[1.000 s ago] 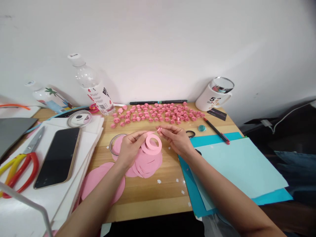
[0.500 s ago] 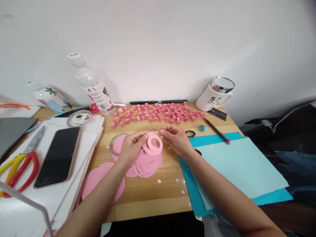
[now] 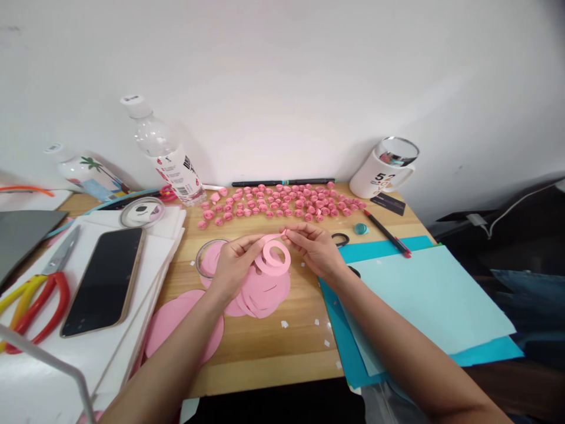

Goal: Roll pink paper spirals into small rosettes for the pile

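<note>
A pink spiral-cut paper strip [image 3: 277,271] hangs in a loop between my two hands. My left hand [image 3: 237,259] pinches it between thumb and fingers. The thumb and fingertips of my right hand [image 3: 314,244] are closed on the strip's outer end, where a small pink curl shows. Beneath lie overlapping pink paper discs [image 3: 265,297]. A round clear-rimmed lid [image 3: 198,259] with pink paper inside sits just left of my left hand. Beyond both hands, many small rolled pink paper roses [image 3: 276,203] are spread in rows.
Left: a phone [image 3: 106,280] and red-yellow scissors [image 3: 42,294] on white sheets, larger pink discs [image 3: 161,327], a plastic bottle [image 3: 170,156]. Right: blue paper sheets [image 3: 424,306], a red-black pen [image 3: 386,232], a roll of teal tape [image 3: 361,228], a white mug [image 3: 382,171]. A wall rises behind.
The strip's end at my right fingertips now shows a small pink curl, and that hand has shifted slightly left. The hanging loop has moved a little; my left hand stays nearly still.
</note>
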A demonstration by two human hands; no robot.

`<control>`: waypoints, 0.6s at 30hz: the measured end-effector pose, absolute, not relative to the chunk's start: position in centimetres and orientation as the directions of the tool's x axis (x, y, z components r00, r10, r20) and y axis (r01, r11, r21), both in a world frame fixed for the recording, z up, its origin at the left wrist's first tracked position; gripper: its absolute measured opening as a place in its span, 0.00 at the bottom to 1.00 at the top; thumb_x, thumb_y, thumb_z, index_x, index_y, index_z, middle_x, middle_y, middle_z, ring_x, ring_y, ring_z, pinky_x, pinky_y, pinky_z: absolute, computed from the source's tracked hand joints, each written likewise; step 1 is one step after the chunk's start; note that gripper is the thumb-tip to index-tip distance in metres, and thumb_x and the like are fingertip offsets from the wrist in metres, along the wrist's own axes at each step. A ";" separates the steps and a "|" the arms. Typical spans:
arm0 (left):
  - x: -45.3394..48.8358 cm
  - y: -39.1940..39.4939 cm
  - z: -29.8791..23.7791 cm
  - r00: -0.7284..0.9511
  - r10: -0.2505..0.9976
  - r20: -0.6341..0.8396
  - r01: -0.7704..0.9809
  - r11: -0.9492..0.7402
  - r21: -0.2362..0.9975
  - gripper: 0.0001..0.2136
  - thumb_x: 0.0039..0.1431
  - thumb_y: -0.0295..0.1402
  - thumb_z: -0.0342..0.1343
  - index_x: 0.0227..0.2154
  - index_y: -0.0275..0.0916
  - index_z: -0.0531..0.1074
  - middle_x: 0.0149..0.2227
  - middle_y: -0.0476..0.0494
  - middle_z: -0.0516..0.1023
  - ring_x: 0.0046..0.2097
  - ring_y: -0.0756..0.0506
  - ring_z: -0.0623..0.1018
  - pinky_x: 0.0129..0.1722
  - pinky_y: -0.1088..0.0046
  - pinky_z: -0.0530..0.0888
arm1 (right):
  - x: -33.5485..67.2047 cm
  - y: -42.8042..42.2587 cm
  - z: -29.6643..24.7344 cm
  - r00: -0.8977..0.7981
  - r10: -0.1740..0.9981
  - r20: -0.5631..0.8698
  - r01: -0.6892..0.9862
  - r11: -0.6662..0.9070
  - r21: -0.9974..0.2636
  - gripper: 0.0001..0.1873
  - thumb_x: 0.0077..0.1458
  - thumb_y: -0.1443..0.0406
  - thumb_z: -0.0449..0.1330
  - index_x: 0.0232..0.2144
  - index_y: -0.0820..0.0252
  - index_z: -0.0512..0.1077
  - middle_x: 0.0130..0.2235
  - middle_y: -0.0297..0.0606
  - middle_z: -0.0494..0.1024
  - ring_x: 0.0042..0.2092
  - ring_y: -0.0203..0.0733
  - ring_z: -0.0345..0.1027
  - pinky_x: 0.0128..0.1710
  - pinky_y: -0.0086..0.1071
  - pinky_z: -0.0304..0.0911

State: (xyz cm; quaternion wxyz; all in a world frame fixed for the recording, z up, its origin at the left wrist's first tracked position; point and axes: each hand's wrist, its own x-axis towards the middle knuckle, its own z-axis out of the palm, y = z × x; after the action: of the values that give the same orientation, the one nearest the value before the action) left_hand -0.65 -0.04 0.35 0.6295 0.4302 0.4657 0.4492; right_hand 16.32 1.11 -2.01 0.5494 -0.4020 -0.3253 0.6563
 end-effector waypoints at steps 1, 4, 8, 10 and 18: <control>-0.6 -0.1 0.3 0.169 0.966 -0.197 -0.161 0.225 0.961 0.14 0.47 0.34 0.60 0.39 0.36 0.77 0.29 0.45 0.79 0.22 0.54 0.69 0.21 0.78 0.67 | 16.3 1.1 -2.0 -0.074 0.982 -0.172 -0.460 -0.186 -0.868 0.10 0.38 0.64 0.69 0.27 0.58 0.76 0.29 0.33 0.79 0.30 0.32 0.71 0.37 0.29 0.66; -0.6 -0.1 0.4 0.183 0.962 -0.200 -0.143 0.228 0.963 0.14 0.47 0.35 0.60 0.38 0.36 0.77 0.28 0.46 0.78 0.21 0.54 0.69 0.21 0.78 0.67 | 16.3 1.0 -1.8 -0.075 0.982 -0.171 -0.458 -0.186 -0.869 0.09 0.38 0.64 0.69 0.25 0.59 0.75 0.26 0.31 0.78 0.27 0.31 0.69 0.33 0.27 0.65; -0.6 -0.1 0.4 0.199 0.959 -0.203 -0.116 0.228 0.967 0.14 0.48 0.36 0.60 0.38 0.36 0.77 0.26 0.45 0.77 0.22 0.54 0.69 0.20 0.79 0.67 | 16.2 1.0 -1.6 -0.039 0.986 -0.161 -0.459 -0.161 -0.874 0.08 0.36 0.65 0.70 0.22 0.59 0.74 0.23 0.29 0.76 0.25 0.29 0.67 0.30 0.24 0.64; -0.7 -0.1 0.2 0.202 0.960 -0.195 -0.121 0.222 0.968 0.14 0.48 0.36 0.60 0.38 0.35 0.77 0.26 0.45 0.77 0.22 0.54 0.68 0.19 0.79 0.66 | 16.1 1.0 -1.6 -0.022 0.986 -0.167 -0.464 -0.158 -0.872 0.08 0.36 0.65 0.70 0.22 0.59 0.75 0.24 0.30 0.77 0.26 0.29 0.67 0.31 0.24 0.64; -0.7 0.1 -0.2 0.174 0.961 -0.215 -0.189 0.247 0.950 0.16 0.46 0.36 0.61 0.39 0.35 0.77 0.25 0.45 0.76 0.21 0.55 0.66 0.17 0.80 0.65 | 16.2 1.1 -1.8 -0.057 0.982 -0.181 -0.462 -0.187 -0.867 0.10 0.38 0.63 0.69 0.28 0.58 0.77 0.31 0.34 0.79 0.33 0.34 0.71 0.40 0.29 0.66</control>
State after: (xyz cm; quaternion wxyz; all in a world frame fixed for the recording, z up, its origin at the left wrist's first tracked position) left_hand -0.74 0.09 -0.22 0.6415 0.4190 0.4606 0.4481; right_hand 16.16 1.07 -1.77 0.5523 -0.4081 -0.3188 0.6533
